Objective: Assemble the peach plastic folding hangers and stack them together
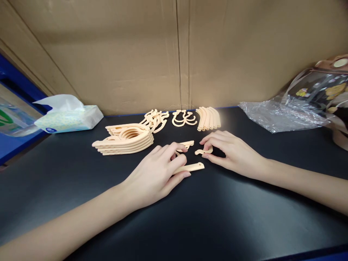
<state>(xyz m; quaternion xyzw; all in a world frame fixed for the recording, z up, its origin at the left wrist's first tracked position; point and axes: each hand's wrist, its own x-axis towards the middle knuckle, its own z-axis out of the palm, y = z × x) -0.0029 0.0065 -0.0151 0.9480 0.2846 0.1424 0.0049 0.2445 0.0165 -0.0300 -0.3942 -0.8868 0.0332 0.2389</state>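
My left hand [160, 172] is closed around a cream plastic hanger part [193, 167]. Two of its arms stick out past the fingers; the palm hides the rest. Just to the right, a small curved hanger hook [201, 152] is pinched between the thumb and fingers of my right hand [231, 152]. A small gap separates the hook from the hanger part. Beyond my left hand lies a stack of folded hangers [126, 145]. Further back are a pile of small curved parts [156, 119], several loose hooks [183, 120] and a row of curved arm pieces [208, 119].
A tissue pack [73, 117] lies at the back left of the black table [217, 221]. At the back right rest a crumpled clear plastic wrapper [282, 114] and a transparent bag [320, 88] with brown trim. Cardboard [130, 54] stands along the table's back edge.
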